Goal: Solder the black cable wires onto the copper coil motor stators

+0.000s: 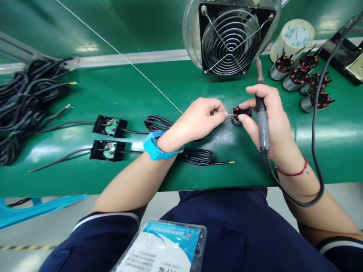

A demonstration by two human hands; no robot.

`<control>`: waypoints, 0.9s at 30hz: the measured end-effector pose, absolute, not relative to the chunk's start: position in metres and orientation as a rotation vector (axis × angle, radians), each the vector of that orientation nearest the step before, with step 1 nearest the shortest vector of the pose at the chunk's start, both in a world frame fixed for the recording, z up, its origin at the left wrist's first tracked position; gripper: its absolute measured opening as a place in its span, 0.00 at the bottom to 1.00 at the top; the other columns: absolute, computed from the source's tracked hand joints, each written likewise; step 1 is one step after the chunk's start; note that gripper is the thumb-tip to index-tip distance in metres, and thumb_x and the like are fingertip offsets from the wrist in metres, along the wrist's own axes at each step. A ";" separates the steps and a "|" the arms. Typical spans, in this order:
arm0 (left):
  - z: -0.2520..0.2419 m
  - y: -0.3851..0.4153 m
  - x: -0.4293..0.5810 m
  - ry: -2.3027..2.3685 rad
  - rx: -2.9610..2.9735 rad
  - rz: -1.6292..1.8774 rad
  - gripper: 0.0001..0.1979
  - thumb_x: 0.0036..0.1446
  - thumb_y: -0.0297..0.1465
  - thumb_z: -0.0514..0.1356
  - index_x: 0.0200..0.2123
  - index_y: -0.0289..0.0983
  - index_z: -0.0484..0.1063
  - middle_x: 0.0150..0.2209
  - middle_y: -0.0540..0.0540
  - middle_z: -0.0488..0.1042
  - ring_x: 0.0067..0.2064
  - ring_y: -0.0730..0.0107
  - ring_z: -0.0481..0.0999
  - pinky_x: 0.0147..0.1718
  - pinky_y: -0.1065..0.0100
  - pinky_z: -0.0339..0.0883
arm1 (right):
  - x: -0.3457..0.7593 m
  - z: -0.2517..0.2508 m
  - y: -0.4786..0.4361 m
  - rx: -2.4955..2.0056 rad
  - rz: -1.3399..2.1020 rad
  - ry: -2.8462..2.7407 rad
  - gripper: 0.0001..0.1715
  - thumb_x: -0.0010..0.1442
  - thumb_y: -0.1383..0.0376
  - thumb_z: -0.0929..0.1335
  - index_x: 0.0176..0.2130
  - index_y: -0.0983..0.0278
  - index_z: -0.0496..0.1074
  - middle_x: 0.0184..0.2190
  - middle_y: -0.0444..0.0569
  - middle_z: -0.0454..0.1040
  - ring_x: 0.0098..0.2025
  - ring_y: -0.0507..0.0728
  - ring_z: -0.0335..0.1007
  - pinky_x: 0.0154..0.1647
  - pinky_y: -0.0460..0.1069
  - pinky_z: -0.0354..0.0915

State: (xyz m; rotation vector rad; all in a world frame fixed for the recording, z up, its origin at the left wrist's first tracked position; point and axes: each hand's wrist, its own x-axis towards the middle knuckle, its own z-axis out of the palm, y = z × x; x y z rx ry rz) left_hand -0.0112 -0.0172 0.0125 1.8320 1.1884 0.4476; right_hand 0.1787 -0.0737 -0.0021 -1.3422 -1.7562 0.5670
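My left hand (202, 120), with a blue wrist strap (154, 146), is closed in a pinch on thin wire ends right beside a small motor stator (237, 112) with copper windings. My right hand (266, 121) is wrapped round a soldering iron (261, 109), its tip pointing up and away, while its thumb and forefinger steady the stator on the green bench (141, 90). A thin strand of solder wire (119, 53) runs from the far left down to my left fingers. The iron's black cord (316, 124) loops past my right wrist.
A fume fan (231, 36) stands just behind my hands. Several wound stators (300, 77) and a tape roll (293, 37) sit at the right. Two black boxes with circuit boards (109, 138) and coiled cables (195, 155) lie left. A cable heap (25, 102) fills the far left.
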 end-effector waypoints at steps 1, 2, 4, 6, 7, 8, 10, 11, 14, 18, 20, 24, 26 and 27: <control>0.012 -0.017 -0.011 1.185 1.835 0.448 0.10 0.56 0.32 0.58 0.24 0.36 0.69 0.20 0.52 0.65 0.24 0.75 0.60 0.24 0.69 0.52 | 0.176 -0.009 -0.072 -1.341 0.556 -1.739 0.26 0.61 0.61 0.70 0.58 0.52 0.63 0.43 0.44 0.77 0.46 0.59 0.77 0.51 0.58 0.73; 0.012 -0.017 -0.011 1.182 1.836 0.448 0.10 0.56 0.33 0.58 0.24 0.36 0.69 0.20 0.52 0.65 0.24 0.75 0.60 0.25 0.69 0.52 | 0.172 -0.017 -0.070 -1.341 0.542 -1.724 0.27 0.62 0.61 0.70 0.58 0.52 0.62 0.42 0.44 0.76 0.45 0.59 0.76 0.50 0.59 0.72; 0.011 -0.017 -0.011 1.178 1.833 0.453 0.10 0.56 0.32 0.58 0.24 0.36 0.70 0.21 0.52 0.65 0.24 0.75 0.61 0.25 0.68 0.52 | 0.167 -0.028 -0.070 -1.340 0.516 -1.710 0.27 0.62 0.62 0.68 0.59 0.52 0.61 0.41 0.44 0.76 0.44 0.59 0.75 0.51 0.60 0.72; 0.011 -0.017 -0.011 1.175 1.829 0.458 0.09 0.56 0.32 0.58 0.25 0.36 0.70 0.21 0.52 0.66 0.25 0.75 0.61 0.25 0.68 0.53 | 0.163 -0.035 -0.071 -1.331 0.496 -1.718 0.28 0.62 0.64 0.67 0.59 0.52 0.60 0.40 0.44 0.76 0.44 0.59 0.74 0.52 0.60 0.70; 0.011 -0.017 -0.011 1.174 1.828 0.462 0.09 0.56 0.32 0.58 0.25 0.36 0.70 0.21 0.52 0.66 0.25 0.75 0.61 0.25 0.68 0.53 | 0.162 -0.037 -0.072 -1.321 0.486 -1.728 0.28 0.61 0.65 0.67 0.59 0.52 0.60 0.40 0.44 0.76 0.44 0.59 0.73 0.53 0.61 0.69; 0.011 -0.017 -0.011 1.171 1.828 0.463 0.09 0.56 0.31 0.58 0.25 0.36 0.70 0.21 0.52 0.66 0.25 0.75 0.61 0.25 0.68 0.53 | 0.161 -0.037 -0.072 -1.310 0.472 -1.737 0.28 0.61 0.66 0.66 0.59 0.52 0.60 0.40 0.44 0.76 0.44 0.59 0.73 0.53 0.61 0.68; 0.011 -0.017 -0.011 1.166 1.826 0.464 0.09 0.56 0.31 0.58 0.25 0.36 0.71 0.21 0.52 0.66 0.25 0.75 0.61 0.25 0.69 0.53 | 0.161 -0.037 -0.073 -1.293 0.428 -1.751 0.28 0.61 0.67 0.66 0.59 0.52 0.60 0.39 0.43 0.76 0.44 0.60 0.73 0.54 0.61 0.67; 0.012 -0.017 -0.011 1.162 1.822 0.463 0.09 0.56 0.31 0.58 0.25 0.36 0.70 0.21 0.52 0.66 0.25 0.75 0.62 0.25 0.69 0.53 | 0.162 -0.037 -0.073 -1.289 0.402 -1.758 0.27 0.61 0.67 0.66 0.58 0.52 0.61 0.38 0.43 0.76 0.44 0.60 0.73 0.54 0.62 0.66; 0.012 -0.016 -0.012 1.140 1.793 0.454 0.08 0.57 0.31 0.58 0.26 0.36 0.70 0.21 0.52 0.67 0.24 0.75 0.63 0.24 0.69 0.54 | 0.163 -0.038 -0.070 -1.294 0.353 -1.776 0.26 0.61 0.67 0.65 0.57 0.51 0.62 0.37 0.43 0.76 0.44 0.60 0.72 0.53 0.61 0.66; 0.012 -0.015 -0.015 1.081 1.711 0.511 0.01 0.55 0.27 0.58 0.33 0.37 0.68 0.23 0.53 0.69 0.26 0.74 0.69 0.24 0.71 0.59 | 0.164 -0.043 -0.063 -1.327 0.366 -1.758 0.24 0.64 0.63 0.66 0.58 0.52 0.61 0.38 0.43 0.76 0.43 0.60 0.73 0.54 0.62 0.66; 0.011 -0.015 -0.016 1.037 1.693 0.533 0.05 0.54 0.24 0.58 0.35 0.38 0.65 0.24 0.53 0.70 0.27 0.74 0.72 0.25 0.72 0.62 | 0.164 -0.045 -0.059 -1.353 0.366 -1.726 0.24 0.65 0.60 0.66 0.59 0.53 0.60 0.39 0.44 0.75 0.43 0.60 0.73 0.53 0.62 0.67; 0.008 -0.015 -0.017 1.015 1.719 0.551 0.05 0.56 0.23 0.57 0.34 0.38 0.64 0.25 0.53 0.71 0.26 0.76 0.72 0.24 0.73 0.63 | 0.166 -0.050 -0.056 -1.333 0.340 -1.687 0.25 0.66 0.58 0.65 0.60 0.54 0.58 0.38 0.44 0.73 0.43 0.60 0.73 0.51 0.62 0.68; 0.006 -0.015 -0.016 1.003 1.733 0.587 0.05 0.57 0.23 0.57 0.34 0.38 0.63 0.25 0.53 0.71 0.24 0.78 0.71 0.22 0.74 0.62 | 0.166 -0.050 -0.059 -1.292 0.335 -1.711 0.26 0.66 0.58 0.66 0.61 0.54 0.58 0.37 0.43 0.73 0.42 0.60 0.73 0.51 0.62 0.68; 0.005 -0.014 -0.016 0.988 1.737 0.603 0.05 0.57 0.24 0.57 0.34 0.39 0.63 0.25 0.54 0.71 0.24 0.78 0.70 0.22 0.74 0.62 | 0.166 -0.050 -0.060 -1.274 0.326 -1.725 0.26 0.65 0.59 0.66 0.61 0.54 0.58 0.37 0.43 0.74 0.42 0.60 0.73 0.51 0.61 0.68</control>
